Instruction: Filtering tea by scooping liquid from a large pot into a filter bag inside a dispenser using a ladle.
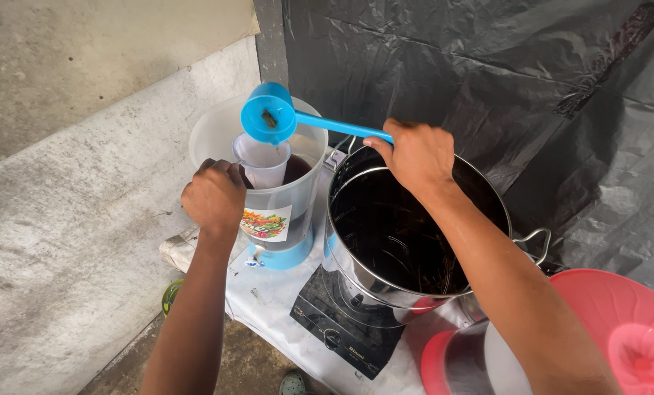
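at the table's left end, dark liquid being strained into a dispenser

left hand (213, 196) fingers clamped on the cloth filter (262, 162) in the part-filled dispenser (283, 219); right hand (418, 153) fingers wrapped round the tipped, emptied blue ladle (268, 117); steel pot (414, 234) holds more

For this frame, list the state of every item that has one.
Blue ladle: tipped over the dispenser, held by right hand.
Translucent drink dispenser: lid off, dark liquid inside.
Straining cloth: held at the rim by left hand.
Steel pot: uncovered, on black stove.
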